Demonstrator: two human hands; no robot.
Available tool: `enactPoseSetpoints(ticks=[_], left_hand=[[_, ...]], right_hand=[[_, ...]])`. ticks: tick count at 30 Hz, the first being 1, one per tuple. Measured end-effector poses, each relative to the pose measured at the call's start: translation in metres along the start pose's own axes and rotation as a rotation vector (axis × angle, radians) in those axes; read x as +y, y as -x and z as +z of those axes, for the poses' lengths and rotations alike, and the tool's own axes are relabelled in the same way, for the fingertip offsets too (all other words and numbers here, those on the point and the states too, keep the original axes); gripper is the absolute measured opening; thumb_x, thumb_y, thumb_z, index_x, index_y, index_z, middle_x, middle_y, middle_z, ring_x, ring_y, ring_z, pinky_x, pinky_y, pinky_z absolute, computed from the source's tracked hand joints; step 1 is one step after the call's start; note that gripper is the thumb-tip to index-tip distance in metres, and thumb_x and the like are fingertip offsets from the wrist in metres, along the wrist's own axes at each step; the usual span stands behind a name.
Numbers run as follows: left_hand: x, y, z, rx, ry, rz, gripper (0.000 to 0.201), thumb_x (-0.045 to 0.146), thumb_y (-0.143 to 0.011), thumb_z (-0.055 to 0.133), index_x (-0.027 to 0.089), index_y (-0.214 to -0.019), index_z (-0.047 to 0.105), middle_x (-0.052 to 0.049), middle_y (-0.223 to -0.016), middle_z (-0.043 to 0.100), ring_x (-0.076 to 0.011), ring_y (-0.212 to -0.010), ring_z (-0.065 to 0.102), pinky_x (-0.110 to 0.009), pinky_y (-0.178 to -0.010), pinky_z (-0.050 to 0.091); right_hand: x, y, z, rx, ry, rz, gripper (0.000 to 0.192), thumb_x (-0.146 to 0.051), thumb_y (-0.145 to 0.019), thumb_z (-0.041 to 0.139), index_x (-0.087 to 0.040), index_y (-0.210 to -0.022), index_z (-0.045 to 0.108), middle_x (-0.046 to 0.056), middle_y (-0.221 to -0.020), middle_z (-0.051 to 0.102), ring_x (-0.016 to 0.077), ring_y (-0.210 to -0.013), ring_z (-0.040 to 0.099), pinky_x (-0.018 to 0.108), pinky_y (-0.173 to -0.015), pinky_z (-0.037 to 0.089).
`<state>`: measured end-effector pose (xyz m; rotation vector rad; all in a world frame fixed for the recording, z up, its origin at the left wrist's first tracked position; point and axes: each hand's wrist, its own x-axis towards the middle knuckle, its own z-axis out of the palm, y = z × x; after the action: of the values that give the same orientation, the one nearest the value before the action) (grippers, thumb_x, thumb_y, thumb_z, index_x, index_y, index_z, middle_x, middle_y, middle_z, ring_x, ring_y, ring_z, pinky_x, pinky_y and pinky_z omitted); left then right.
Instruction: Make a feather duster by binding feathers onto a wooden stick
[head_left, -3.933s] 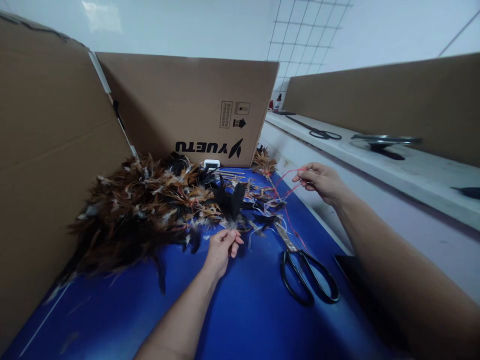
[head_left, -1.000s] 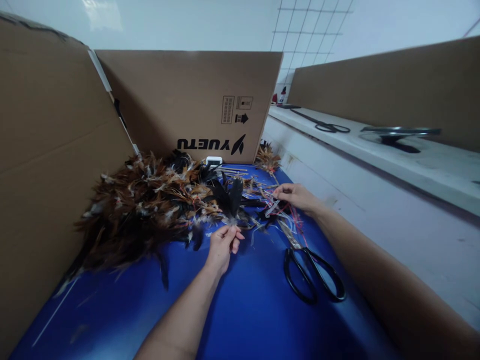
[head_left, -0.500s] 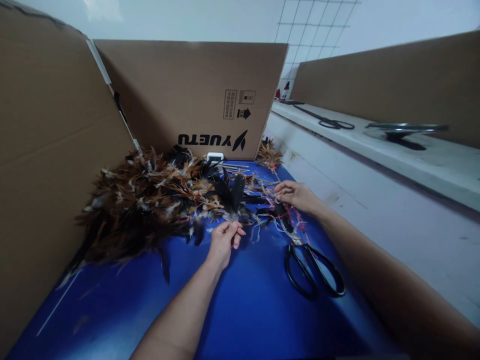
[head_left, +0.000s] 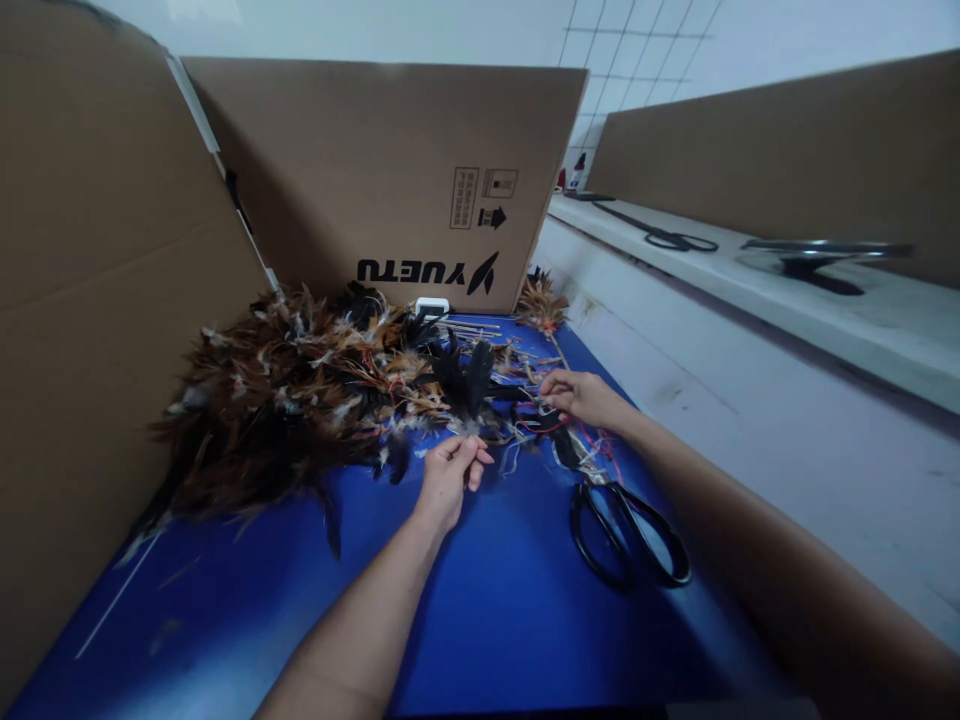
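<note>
Between the thumb and finger of my left hand are the quills of a few black feathers, which stand upright above it. Off to the right, my right hand is closed in a pinch over a tangle of red and white strings; whatever lies in its fingertips is too small to make out. Just nearer to me, black-handled scissors lie on the blue table, blades pointing away under the strings. A large heap of brown and black feathers spreads to the left.
Cardboard walls stand behind and at the left. A small white device and thin sticks are at the back, beside a feather bundle on a stick. On the right-hand ledge rests a second pair of scissors.
My right hand has moved slightly left and down over the strings. My left hand still pinches the black feathers in about the same spot. The camera view has shifted a little.
</note>
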<state>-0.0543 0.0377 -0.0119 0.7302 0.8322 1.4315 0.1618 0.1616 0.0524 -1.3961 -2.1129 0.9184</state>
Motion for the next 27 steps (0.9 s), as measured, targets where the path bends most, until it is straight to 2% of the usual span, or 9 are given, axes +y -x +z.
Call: enactPoseSetpoints(ticks=[7,12,16,19,22,27], left_hand=[[-0.0002,-0.001,-0.0005,-0.001,0.006,0.003,0.032,0.043,-0.072,0.067,0.011,-0.077,0.062,-0.002,-0.064,0.062,-0.0024,-0.04,0.038,-0.018,-0.038,0.023],[-0.0001,-0.0009,0.0,0.001,0.012,0.0,0.033,0.043,-0.071,0.068,0.011,-0.076,0.063,-0.003,-0.064,0.062,-0.0025,-0.04,0.039,-0.017,-0.038,0.024],[0.0001,-0.0004,0.0003,-0.001,0.013,0.005,0.032,0.042,-0.072,0.068,0.011,-0.077,0.063,-0.003,-0.064,0.062,-0.0023,-0.04,0.039,-0.017,-0.037,0.023],[0.0007,-0.0003,0.0005,0.004,0.006,0.002,0.032,0.043,-0.072,0.068,0.011,-0.077,0.062,-0.003,-0.064,0.062,-0.0025,-0.04,0.039,-0.018,-0.037,0.023],[0.0014,0.0,0.0007,0.008,0.008,-0.004,0.033,0.043,-0.07,0.068,0.011,-0.076,0.063,-0.003,-0.064,0.062,-0.0027,-0.04,0.039,-0.018,-0.037,0.023],[0.0011,0.0003,0.0003,0.0,-0.002,0.005,0.031,0.042,-0.072,0.067,0.011,-0.076,0.063,-0.002,-0.065,0.062,-0.0024,-0.04,0.038,-0.018,-0.038,0.023]], right_hand=[[0.003,-0.0017,-0.0021,-0.063,0.254,-0.16,0.016,-0.026,-0.075,0.048,-0.018,-0.081,0.061,-0.001,-0.066,0.061,0.0117,-0.055,0.054,0.023,-0.055,0.043],[0.0034,-0.0017,-0.0027,-0.163,0.344,-0.271,0.022,-0.018,-0.073,0.045,-0.019,-0.081,0.066,0.004,-0.088,0.068,0.0171,-0.078,0.061,0.029,-0.076,0.045],[-0.0015,0.0012,-0.0007,-0.214,0.394,-0.303,0.029,-0.011,-0.065,0.047,-0.021,-0.085,0.066,0.003,-0.094,0.068,0.0193,-0.085,0.061,0.03,-0.079,0.046],[-0.0029,0.0011,0.0025,-0.202,0.458,-0.34,0.032,-0.007,-0.061,0.049,-0.021,-0.082,0.067,0.005,-0.092,0.068,0.0207,-0.085,0.061,0.03,-0.078,0.046],[-0.0015,-0.0006,0.0054,-0.161,0.493,-0.343,0.023,-0.01,-0.066,0.049,-0.021,-0.076,0.067,0.006,-0.085,0.069,0.021,-0.082,0.062,0.03,-0.076,0.046],[-0.0028,-0.0002,0.0028,-0.082,0.397,-0.354,0.016,-0.021,-0.075,0.051,-0.022,-0.073,0.067,0.006,-0.086,0.069,0.0218,-0.084,0.062,0.034,-0.08,0.044]])
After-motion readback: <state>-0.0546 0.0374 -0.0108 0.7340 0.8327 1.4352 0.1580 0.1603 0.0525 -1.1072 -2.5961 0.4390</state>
